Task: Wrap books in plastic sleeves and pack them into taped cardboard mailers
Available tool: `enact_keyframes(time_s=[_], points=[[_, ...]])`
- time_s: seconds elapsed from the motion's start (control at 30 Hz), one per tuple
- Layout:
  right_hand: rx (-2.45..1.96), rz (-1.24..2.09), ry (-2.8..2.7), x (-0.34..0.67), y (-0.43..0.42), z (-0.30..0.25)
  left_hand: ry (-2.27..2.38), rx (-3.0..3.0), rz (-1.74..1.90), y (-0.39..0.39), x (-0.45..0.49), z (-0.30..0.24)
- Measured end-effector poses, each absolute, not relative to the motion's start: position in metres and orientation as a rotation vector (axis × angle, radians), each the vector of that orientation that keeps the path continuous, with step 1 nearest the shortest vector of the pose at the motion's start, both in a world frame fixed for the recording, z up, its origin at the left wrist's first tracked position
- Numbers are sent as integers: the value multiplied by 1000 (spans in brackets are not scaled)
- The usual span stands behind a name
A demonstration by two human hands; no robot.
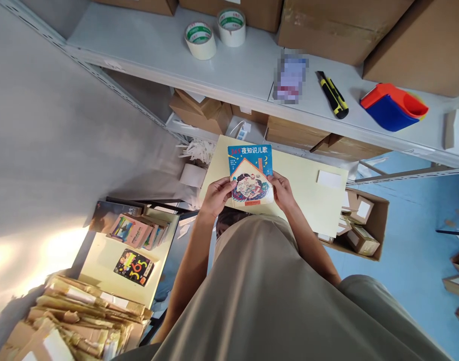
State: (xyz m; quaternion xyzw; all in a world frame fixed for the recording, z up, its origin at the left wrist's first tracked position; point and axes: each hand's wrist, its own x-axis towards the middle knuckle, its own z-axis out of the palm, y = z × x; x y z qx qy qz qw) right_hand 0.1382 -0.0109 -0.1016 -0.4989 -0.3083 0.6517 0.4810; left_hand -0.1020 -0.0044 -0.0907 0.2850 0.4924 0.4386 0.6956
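- Left hand (217, 194): grip is pinching the left edge of a blue picture book (252, 175), thumb flat on the cover, fingers mostly tucked out of sight behind it.
- Right hand (281, 189): same deal on the book's right edge, pinching it with the thumb on the front.
- So the book sits between both hands, cover toward the camera, title upright and reading 365夜知识儿歌. It's over the pale yellow bench (304, 200); can't tell if the bottom edge touches anything.
- Right of the book, flat on that same bench: a white label (329, 179).
- Beyond the book is a grey shelf (146, 45). Up there, a bit left of the book, two tape rolls (201, 50) stand near each other.
- Same shelf, right of the book, going outward: a pixelated rectangle (290, 77), a yellow-and-black cutter (333, 95), then some red-and-blue holder (391, 110). Big brown boxes (334, 30) behind those.
- Well right of the book, lower down: an open-topped carton (383, 230) with small boxes inside.
- Left of the book and closer to the person: a side bench (96, 260) with a book stack (139, 230), a black "365" book (133, 266) and, nearest, a cardboard heap (86, 321).
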Motion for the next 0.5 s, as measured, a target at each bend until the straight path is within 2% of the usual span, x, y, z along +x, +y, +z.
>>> enact_keyframes(time_s=[0.23, 0.4, 0.5], points=[[-1210, 1564, -825, 156, -10, -105, 1140, 669, 980, -1, -87, -83], [-1327, 1196, -887, 156, -10, -105, 1265, 784, 1064, -1, -66, -66], [-1319, 1170, -967, 138, -15, -97, 1355, 876, 1116, -11, -41, -54]])
